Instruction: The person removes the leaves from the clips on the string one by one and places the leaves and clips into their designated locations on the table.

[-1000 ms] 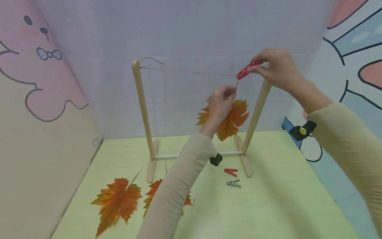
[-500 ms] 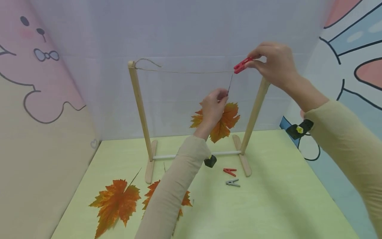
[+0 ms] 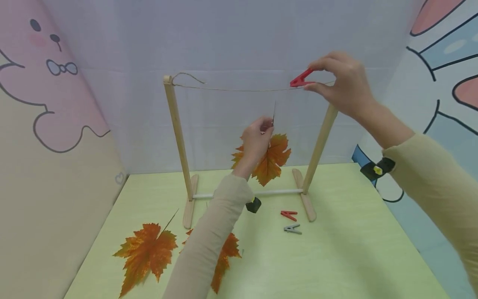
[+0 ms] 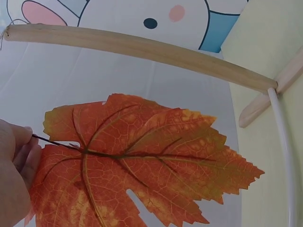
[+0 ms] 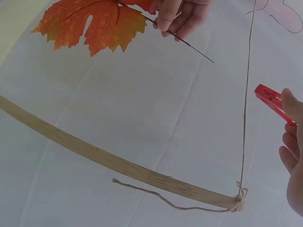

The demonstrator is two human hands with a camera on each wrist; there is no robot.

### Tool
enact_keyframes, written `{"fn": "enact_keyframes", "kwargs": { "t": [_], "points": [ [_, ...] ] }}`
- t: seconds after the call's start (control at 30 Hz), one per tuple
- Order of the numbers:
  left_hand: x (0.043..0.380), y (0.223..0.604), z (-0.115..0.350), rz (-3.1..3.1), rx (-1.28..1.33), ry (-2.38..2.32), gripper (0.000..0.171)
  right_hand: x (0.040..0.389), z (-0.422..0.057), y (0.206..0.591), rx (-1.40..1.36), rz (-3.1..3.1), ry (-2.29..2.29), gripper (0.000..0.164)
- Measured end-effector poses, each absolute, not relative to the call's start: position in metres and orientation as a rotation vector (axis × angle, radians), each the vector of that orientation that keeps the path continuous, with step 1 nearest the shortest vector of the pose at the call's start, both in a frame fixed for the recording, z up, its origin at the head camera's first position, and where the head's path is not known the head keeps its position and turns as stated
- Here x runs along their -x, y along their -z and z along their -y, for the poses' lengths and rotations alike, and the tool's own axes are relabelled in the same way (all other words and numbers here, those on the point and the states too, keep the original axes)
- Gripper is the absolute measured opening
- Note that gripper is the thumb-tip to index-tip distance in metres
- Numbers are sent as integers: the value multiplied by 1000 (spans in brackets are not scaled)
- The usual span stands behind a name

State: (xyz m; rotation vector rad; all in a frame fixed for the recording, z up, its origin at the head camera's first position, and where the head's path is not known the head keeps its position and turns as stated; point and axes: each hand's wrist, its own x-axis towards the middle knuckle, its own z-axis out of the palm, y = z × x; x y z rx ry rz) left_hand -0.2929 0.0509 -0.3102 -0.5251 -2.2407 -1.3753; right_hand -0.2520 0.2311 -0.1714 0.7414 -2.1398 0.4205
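My left hand [image 3: 257, 139] pinches the dark stem [image 4: 52, 141] of an orange maple-like leaf [image 4: 137, 161]. The stem's bare end points up below the string [image 3: 231, 89], apart from it. Up at the right, my right hand [image 3: 345, 81] grips a red clothespin [image 5: 272, 100] between thumb and fingers. In the head view the clothespin overlaps the string; the right wrist view has it beside the string with a gap. Twine ties the string to the wooden post [image 5: 94, 151].
A second leaf [image 3: 149, 249] lies on the table [image 3: 354, 249]; another leaf [image 3: 225, 257] is partly behind my left sleeve. Near the frame's right foot [image 3: 308, 207] lie a red clothespin [image 3: 288, 215] and a grey one [image 3: 292, 229]. A white rod [image 3: 278, 192] joins the posts low down.
My left hand has moved left and down with the leaf, drawing its stem away from the clothespin. My right hand has risen slightly, and the clothespin's angle has turned.
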Motion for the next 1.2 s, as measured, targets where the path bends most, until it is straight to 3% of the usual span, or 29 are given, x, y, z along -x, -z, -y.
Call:
{"fn": "enact_keyframes", "kwargs": {
  "t": [0.6,1.2],
  "points": [
    [294,328,-14,2315,491,1294,18,245,-234,192,-902,2026,-367,37],
    [291,351,16,2304,398,1330,16,238,-242,241,-1010,2057,-516,37]
  ]
}}
